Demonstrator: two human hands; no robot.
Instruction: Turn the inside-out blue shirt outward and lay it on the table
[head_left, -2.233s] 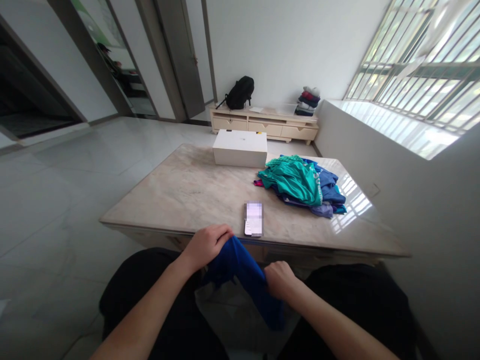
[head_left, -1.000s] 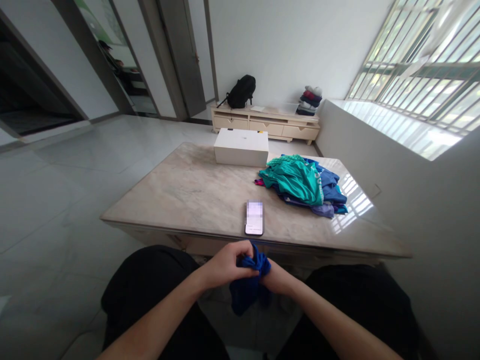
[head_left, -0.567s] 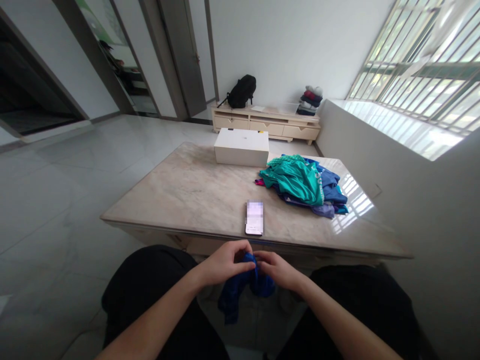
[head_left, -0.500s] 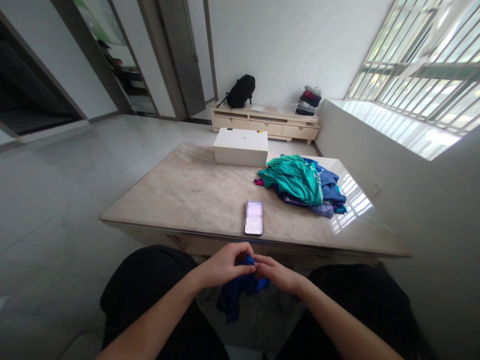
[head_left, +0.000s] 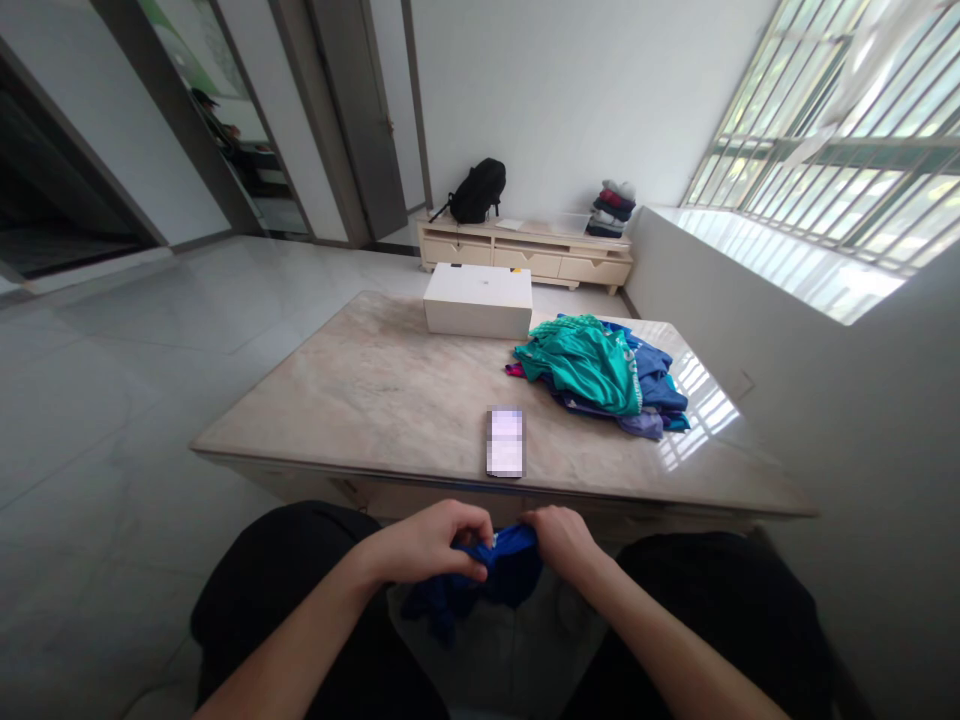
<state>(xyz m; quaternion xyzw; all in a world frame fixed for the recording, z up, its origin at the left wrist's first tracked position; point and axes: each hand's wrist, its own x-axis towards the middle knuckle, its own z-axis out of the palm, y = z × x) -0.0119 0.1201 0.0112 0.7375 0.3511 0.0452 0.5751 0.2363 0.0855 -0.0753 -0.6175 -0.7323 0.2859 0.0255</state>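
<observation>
Blue cloth: small royal-blue fabric garment (head_left: pixel 495 575), bunched low over the lap, just in front of the near edge of the pale marble table (head_left: pixel 375 390) and not touching it.
Left hand (head_left: pixel 427 545): curled tight on the left end of the bunch, fingers folded over the fabric.
Right hand (head_left: pixel 562 535): closed on the right end, knuckles up — the two hands sit near each other with a short strip of cloth between them.
Just changed: half a second ago the fingertips met over a small wad; now the hands have drawn slightly apart and the top edge runs flatter between them.
Against the earliest frame: a long blue tail hung down to the right then — now it is gathered short, with only a dark scrap hanging at lower left.
Reading: looks like folding or rolling, well along.
Table: blurred phone (head_left: pixel 505 442) near the edge, teal-and-blue clothes heap (head_left: pixel 600 370) to the right, white box (head_left: pixel 478 300) at the far side.
</observation>
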